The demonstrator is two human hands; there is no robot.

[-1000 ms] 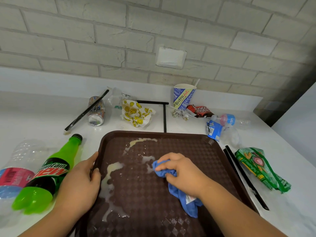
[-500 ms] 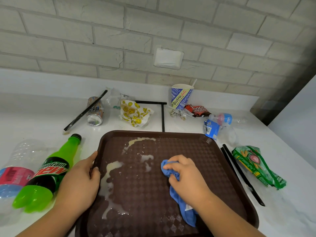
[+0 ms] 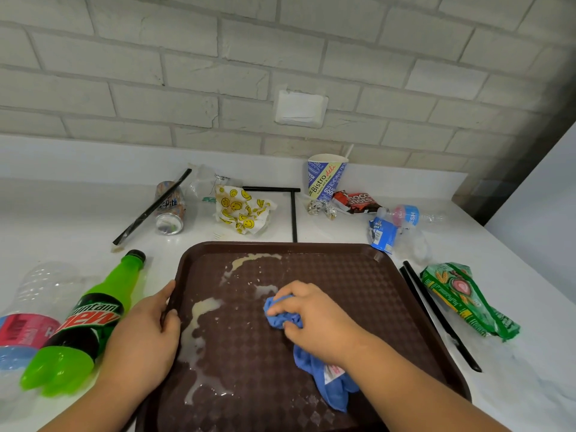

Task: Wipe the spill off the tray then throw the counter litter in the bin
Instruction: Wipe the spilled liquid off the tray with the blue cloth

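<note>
Several patches of spill: pale liquid (image 3: 202, 325) lies on the brown tray (image 3: 358, 275), one long streak running down its left part, a smaller patch just beyond the cloth, another near the far rim.
Cloth: blue cloth (image 3: 327, 378) bunched under the right hand (image 3: 311, 319), its loose tail trailing back along the wrist toward the near rim.
Right grip: fingers clenched on the cloth, pressing it to the tray floor just short of the small patch.
Left grip: left hand (image 3: 146, 341) clamped on the tray's left rim, thumb over the edge, touching the long streak's side.
Risk, smear: judged likely that a bunched cloth pushes liquid along rather than lifting it; the dragging tail could spread it over cleaned floor.
Risk, overflow: a hard sweep leftward could drive liquid over the rim onto the bracing hand and the white counter (image 3: 530, 385).
Risk, slide: if the brace loosens, the tray may shift into the green bottle (image 3: 90, 319), which lies on its side just outside the left hand and could roll.
Litter outward: can (image 3: 170, 210), smiley wrapper (image 3: 243, 210), paper cup (image 3: 325, 176), green packet (image 3: 464, 297) lie beyond and right of the grips, untouched; no bin is in view.
</note>
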